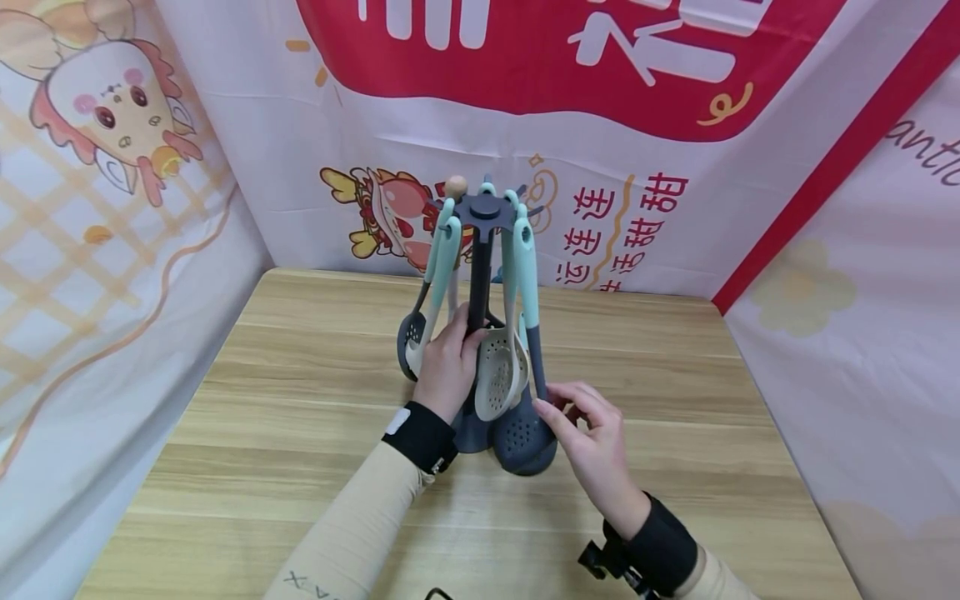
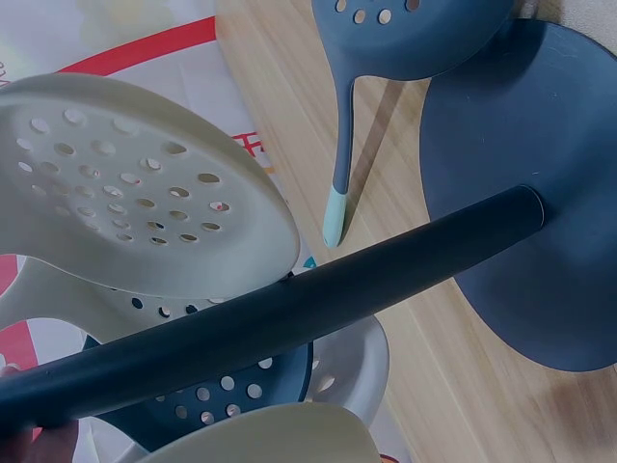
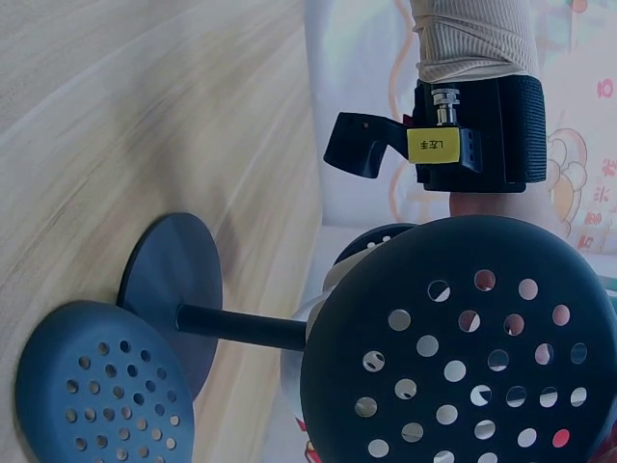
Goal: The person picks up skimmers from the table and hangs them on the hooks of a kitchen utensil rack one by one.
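Observation:
A dark utensil stand (image 1: 480, 275) rises from the table, with mint-handled kitchen tools hanging around its top. My left hand (image 1: 447, 362) grips its post; in the left wrist view only a sliver of that hand shows. My right hand (image 1: 592, 429) pinches the lower shaft of a dark skimmer (image 3: 453, 338), whose mint handle is up at the rack. Another dark skimmer (image 3: 106, 386) lies on the table beside the stand's round base (image 2: 540, 280). A pale perforated spoon (image 1: 497, 375) hangs between my hands. Some hanging tools are hidden behind others.
The wooden table (image 1: 300, 467) runs up to a printed cloth backdrop (image 1: 480, 133). Further printed cloths hang at the left and right sides. A dark slotted tool (image 1: 411, 342) hangs left of the post. Black straps with camera mounts circle both wrists.

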The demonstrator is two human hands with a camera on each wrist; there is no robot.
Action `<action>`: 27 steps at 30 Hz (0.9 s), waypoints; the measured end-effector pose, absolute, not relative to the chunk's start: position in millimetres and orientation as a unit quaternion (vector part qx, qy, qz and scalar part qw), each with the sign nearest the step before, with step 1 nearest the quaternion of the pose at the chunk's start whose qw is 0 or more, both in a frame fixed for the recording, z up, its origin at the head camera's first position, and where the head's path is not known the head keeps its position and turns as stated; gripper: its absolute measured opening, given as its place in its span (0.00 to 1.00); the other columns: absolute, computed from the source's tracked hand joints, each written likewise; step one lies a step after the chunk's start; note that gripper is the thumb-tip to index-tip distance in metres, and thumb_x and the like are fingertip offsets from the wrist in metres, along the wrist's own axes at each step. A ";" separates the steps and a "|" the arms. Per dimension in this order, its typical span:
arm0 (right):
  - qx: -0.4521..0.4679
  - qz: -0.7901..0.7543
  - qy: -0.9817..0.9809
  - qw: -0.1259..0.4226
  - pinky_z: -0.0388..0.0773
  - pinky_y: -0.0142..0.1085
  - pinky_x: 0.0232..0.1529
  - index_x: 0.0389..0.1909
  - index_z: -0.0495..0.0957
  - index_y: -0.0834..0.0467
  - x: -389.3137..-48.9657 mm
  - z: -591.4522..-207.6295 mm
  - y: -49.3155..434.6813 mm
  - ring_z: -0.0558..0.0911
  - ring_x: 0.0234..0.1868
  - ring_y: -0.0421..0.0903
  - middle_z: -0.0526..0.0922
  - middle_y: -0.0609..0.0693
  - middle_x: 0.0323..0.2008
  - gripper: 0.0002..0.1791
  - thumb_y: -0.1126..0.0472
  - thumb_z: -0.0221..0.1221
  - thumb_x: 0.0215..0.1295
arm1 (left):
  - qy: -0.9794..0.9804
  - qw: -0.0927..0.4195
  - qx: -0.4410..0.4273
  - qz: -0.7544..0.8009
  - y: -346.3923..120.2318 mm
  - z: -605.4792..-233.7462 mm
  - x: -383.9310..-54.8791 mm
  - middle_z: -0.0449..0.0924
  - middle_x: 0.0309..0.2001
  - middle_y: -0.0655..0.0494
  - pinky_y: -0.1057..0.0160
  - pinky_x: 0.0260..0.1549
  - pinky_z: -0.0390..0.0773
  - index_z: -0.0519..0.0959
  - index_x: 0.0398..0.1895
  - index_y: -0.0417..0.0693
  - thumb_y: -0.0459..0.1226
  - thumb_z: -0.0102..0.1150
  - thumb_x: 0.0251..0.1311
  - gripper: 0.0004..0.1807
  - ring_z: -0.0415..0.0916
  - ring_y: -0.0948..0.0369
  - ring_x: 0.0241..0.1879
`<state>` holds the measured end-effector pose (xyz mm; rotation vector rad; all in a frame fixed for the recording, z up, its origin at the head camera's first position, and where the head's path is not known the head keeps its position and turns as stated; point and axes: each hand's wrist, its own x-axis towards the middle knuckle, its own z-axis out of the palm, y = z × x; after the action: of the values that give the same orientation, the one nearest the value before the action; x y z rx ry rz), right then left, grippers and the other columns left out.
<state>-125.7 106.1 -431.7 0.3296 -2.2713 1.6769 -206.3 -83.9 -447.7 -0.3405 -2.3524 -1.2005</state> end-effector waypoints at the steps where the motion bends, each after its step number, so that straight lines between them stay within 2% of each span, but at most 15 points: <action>1: 0.114 0.583 -0.790 0.149 0.75 0.28 0.35 0.40 0.86 0.59 -125.9 -431.9 105.8 0.77 0.35 0.39 0.83 0.50 0.33 0.07 0.67 0.66 0.62 | -0.858 0.237 -0.124 -0.438 -83.9 -447.8 -206.4 0.84 0.47 0.46 0.51 0.50 0.84 0.71 0.56 0.44 0.37 0.49 0.74 0.11 0.84 0.50 0.50; 27: 0.114 0.590 -0.787 0.138 0.74 0.28 0.35 0.40 0.86 0.60 -129.4 -435.0 94.9 0.76 0.35 0.38 0.83 0.51 0.33 0.06 0.67 0.66 0.61 | -0.864 0.223 -0.113 -0.438 -83.3 -446.4 -205.7 0.84 0.47 0.47 0.50 0.50 0.84 0.70 0.55 0.46 0.38 0.49 0.74 0.11 0.84 0.50 0.51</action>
<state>-129.4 94.9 -435.0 0.3297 -2.2776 1.7077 -205.7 -83.3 -446.4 -0.3115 -2.3852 -1.2086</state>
